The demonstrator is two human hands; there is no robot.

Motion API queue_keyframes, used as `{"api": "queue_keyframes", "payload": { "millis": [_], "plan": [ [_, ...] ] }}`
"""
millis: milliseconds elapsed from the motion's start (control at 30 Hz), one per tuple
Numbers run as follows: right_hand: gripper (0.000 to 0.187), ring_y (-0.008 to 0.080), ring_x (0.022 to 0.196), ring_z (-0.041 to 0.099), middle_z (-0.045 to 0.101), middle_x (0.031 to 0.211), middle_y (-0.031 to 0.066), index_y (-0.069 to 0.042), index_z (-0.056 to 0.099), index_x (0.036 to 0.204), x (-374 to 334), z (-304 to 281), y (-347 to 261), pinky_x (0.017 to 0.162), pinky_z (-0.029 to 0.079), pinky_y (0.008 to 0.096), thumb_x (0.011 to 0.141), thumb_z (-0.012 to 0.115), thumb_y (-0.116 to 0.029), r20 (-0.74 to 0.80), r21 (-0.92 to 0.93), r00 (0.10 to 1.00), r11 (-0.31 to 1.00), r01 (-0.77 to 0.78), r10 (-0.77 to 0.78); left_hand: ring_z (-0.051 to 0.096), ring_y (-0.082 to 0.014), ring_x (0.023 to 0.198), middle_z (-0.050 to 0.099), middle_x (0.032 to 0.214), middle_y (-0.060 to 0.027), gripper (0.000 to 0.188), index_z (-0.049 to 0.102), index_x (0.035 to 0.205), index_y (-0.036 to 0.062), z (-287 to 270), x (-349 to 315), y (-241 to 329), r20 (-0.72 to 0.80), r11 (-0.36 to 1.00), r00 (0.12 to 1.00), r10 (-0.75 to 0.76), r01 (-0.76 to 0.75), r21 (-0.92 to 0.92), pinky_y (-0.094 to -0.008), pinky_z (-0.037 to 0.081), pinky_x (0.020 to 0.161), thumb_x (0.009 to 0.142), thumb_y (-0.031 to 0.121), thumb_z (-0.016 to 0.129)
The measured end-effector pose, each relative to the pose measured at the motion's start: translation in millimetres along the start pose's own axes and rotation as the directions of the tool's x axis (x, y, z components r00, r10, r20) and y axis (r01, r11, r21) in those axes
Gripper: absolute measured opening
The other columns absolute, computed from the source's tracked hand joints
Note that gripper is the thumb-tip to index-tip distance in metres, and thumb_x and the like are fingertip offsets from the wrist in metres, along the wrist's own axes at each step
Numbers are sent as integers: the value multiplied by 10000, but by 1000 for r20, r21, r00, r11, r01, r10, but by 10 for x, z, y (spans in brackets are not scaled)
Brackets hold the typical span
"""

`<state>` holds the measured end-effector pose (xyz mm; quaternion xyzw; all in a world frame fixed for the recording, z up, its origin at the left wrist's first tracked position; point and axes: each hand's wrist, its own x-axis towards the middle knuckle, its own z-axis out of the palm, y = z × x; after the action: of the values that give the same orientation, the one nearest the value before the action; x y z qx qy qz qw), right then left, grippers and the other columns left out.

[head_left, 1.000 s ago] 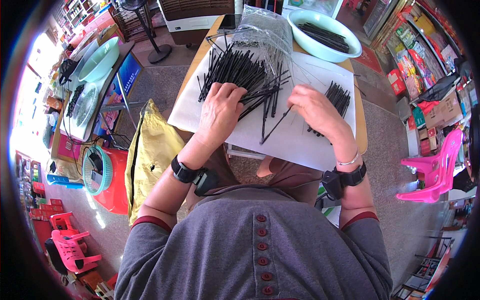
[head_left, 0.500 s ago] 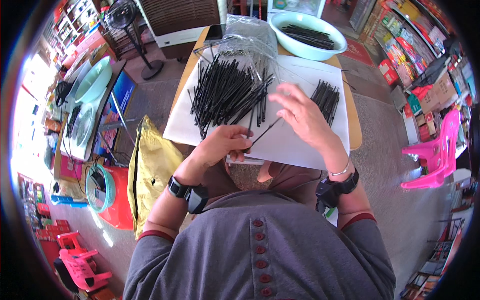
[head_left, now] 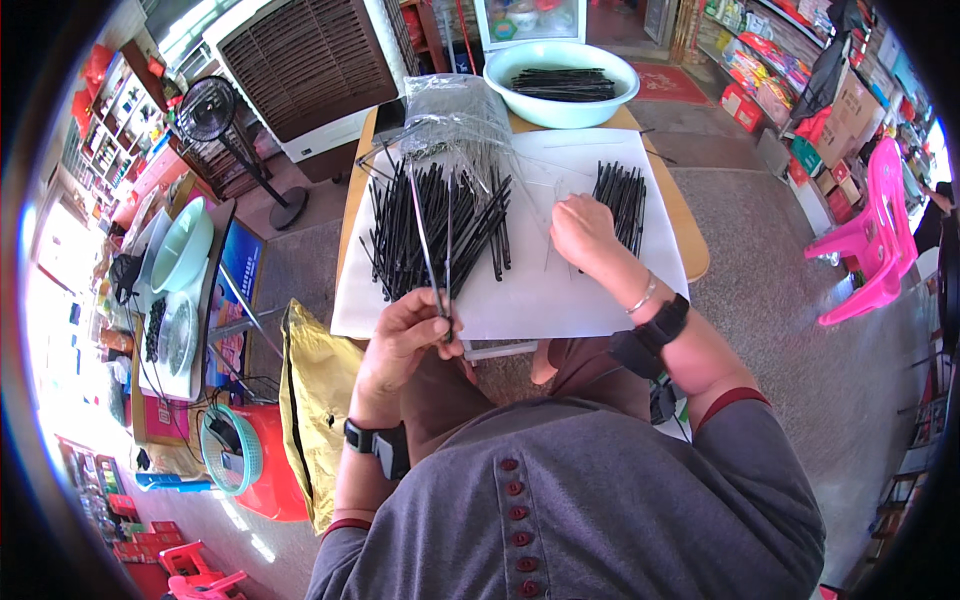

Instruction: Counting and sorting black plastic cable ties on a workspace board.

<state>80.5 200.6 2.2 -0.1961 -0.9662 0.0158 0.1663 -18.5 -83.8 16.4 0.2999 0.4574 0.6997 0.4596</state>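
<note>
My left hand (head_left: 412, 335) is closed around the lower ends of a couple of thin black rods (head_left: 428, 235), which point up and away from me. Behind them, on the white sheet (head_left: 520, 310), lies a big heap of similar black rods (head_left: 400, 230). My right hand (head_left: 588, 232) is curled with its fingers pressed together, close to fine loose wires (head_left: 562, 190) on the sheet. Whatever sits in its fingertips is hidden. Just right of that hand, a smaller row of black rods (head_left: 622, 205) lies side by side.
At the table's (head_left: 690, 250) far side are a clear plastic bag (head_left: 455, 105) of thin wires and a pale blue basin (head_left: 560, 112) holding more rods. A gold sack (head_left: 315, 400) stands at the left; a pink chair (head_left: 870, 240) is on the right.
The rods in my left hand have swung upright, and that hand now appears lower and farther left. My right hand has gone from spread fingers to a closed pinch lower over the sheet.
</note>
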Motion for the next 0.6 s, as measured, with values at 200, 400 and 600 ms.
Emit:
{"api": "queue_keyframes", "payload": {
  "millis": [200, 400, 600],
  "plan": [
    [183, 352, 657, 656, 640, 678, 190, 18, 648, 661, 43, -17, -96, 582, 531, 422, 739, 621, -146, 10, 45, 997, 996, -78, 78, 648, -176, 733, 633, 917, -86, 195, 540, 1098, 16, 309, 523, -181, 13, 997, 999, -42, 41, 72, -263, 510, 649, 907, 54, 558],
    [205, 358, 684, 656, 649, 714, 202, 14, 644, 666, 20, 5, -164, 626, 532, 426, 755, 647, -170, 71, 89, 995, 994, -70, 64, 644, -169, 784, 634, 899, -78, 183, 548, 1081, -16, 531, 904, -416, -4, 989, 999, -33, 33, 141, -268, 512, 706, 909, 45, 549],
    [175, 348, 655, 663, 645, 684, 205, 8, 659, 661, 11, -75, -236, 588, 538, 410, 735, 632, -149, 38, 74, 988, 985, -154, 151, 622, -131, 813, 641, 878, -79, 235, 537, 1098, -53, 296, 1000, -591, -329, 916, 933, 148, -4, 401, -238, 493, 727, 875, 13, 563]
  ]
}}
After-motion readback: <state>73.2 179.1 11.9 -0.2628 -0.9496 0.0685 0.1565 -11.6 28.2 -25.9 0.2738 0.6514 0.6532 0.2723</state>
